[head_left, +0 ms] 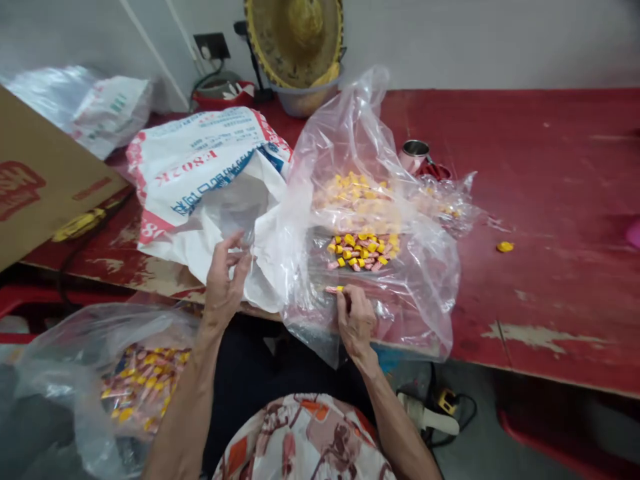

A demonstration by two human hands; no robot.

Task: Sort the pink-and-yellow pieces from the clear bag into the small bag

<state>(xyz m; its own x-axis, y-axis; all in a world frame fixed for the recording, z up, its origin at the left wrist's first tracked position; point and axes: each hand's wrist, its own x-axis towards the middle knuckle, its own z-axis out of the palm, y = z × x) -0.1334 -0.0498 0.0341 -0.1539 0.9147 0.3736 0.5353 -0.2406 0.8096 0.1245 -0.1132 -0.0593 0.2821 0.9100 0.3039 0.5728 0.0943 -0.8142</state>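
My right hand (357, 320) is low over the clear plastic bag (430, 267), its fingers pinching a small pink piece with a yellow cap (332, 289). Just beyond it, a heap of the same yellow-capped pink pieces (363, 250) lies in the bag's mouth. More pieces (355, 197) show through the plastic behind. At the opening of a white printed sack (200, 157) is my left hand (226, 277), fingers slightly bent and apart, with nothing visible in them. Whether its fingertips touch the sack's lining I cannot tell.
A second clear bag of capped pieces (143, 387) sits below the table at left. A cardboard box (45, 180) stands at the left edge. On the red table (550, 200) are a metal cup (415, 155), a small plastic bag (450, 207) and a loose yellow piece (505, 247).
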